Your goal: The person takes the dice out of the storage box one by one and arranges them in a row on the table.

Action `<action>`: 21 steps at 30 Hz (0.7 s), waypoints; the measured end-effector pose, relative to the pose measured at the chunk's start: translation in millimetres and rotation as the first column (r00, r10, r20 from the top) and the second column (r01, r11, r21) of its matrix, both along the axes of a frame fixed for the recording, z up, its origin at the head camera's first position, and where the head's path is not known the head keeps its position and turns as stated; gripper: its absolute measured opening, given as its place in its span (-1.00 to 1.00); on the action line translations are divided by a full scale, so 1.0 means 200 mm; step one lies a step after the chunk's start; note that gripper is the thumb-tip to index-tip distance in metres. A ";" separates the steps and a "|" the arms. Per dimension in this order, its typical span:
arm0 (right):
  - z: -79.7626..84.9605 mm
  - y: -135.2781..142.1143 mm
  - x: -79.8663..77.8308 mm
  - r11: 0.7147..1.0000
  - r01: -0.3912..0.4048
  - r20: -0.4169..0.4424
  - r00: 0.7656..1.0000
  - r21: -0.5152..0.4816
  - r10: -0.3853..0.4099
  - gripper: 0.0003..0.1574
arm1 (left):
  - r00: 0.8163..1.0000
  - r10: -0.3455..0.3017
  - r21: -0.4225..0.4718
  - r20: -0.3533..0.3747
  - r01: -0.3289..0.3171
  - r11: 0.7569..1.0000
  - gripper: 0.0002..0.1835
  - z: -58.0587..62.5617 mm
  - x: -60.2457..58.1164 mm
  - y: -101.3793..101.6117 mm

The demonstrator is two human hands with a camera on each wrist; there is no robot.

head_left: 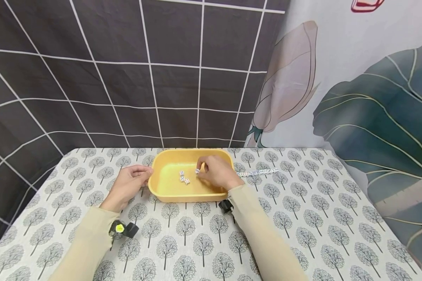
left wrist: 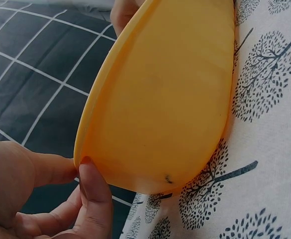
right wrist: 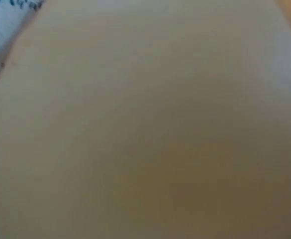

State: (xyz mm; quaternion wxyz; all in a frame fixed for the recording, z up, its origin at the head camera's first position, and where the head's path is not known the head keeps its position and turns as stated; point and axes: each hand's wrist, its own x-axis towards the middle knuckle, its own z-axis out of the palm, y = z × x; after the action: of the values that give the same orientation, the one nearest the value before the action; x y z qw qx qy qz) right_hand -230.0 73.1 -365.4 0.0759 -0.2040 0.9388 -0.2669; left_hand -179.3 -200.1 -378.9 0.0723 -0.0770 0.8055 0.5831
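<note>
A yellow plastic basin stands on the tree-print cloth in the head view. My left hand pinches its left rim between thumb and finger; in the left wrist view the left hand's fingers show on the basin wall. Reaching over the right side, my right hand pinches a white die inside the basin. Left of that die, a few white dice lie on the basin floor. A blurred, pale yellowish surface fills most of the right wrist view, so the right fingers are hidden there.
A line of white dice lies on the cloth right of the basin, partly behind my right hand. The patterned tablecloth covers the table. Behind it hang a dark gridded curtain and a flower-print curtain.
</note>
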 end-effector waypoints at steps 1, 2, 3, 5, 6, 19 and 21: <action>0.01 0.01 0.00 1.000 -0.002 -0.014 1.000 0.001 0.002 -0.83 | 1.000 0.000 0.000 0.001 0.000 1.000 -0.58 0.00 0.00 0.00; 0.01 0.01 0.00 1.000 -0.003 -0.027 1.000 0.003 0.003 -0.84 | 1.000 0.001 0.000 0.002 -0.001 1.000 -0.58 0.00 0.00 0.00; 0.02 0.02 -0.01 1.000 -0.007 -0.038 0.999 0.003 0.007 -0.84 | 1.000 0.001 0.000 0.003 -0.001 1.000 -0.58 0.00 0.00 0.00; 0.03 0.03 -0.01 1.000 -0.014 -0.061 0.998 0.008 0.015 -0.85 | 1.000 0.001 -0.001 0.004 -0.001 1.000 -0.58 0.00 0.00 0.00; 0.04 0.04 -0.01 1.000 -0.016 -0.067 0.998 0.008 0.016 -0.86 | 1.000 0.001 -0.001 0.004 -0.001 1.000 -0.58 0.00 0.00 0.00; 0.11 0.16 -0.03 1.000 0.004 -0.087 0.996 -0.006 -0.004 -0.89 | 1.000 0.002 0.014 -0.011 -0.002 1.000 -0.59 0.00 0.00 0.00; 0.12 0.18 -0.03 1.000 0.015 -0.078 0.997 -0.017 -0.016 -0.89 | 1.000 0.002 0.016 -0.012 -0.001 1.000 -0.60 0.00 0.00 0.00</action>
State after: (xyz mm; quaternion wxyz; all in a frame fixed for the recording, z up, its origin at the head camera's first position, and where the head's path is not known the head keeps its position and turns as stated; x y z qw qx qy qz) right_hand -235.4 109.1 -341.9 0.0354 -0.2075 0.9404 -0.2670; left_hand -179.4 -200.2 -378.5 0.0675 -0.0735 0.8013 0.5898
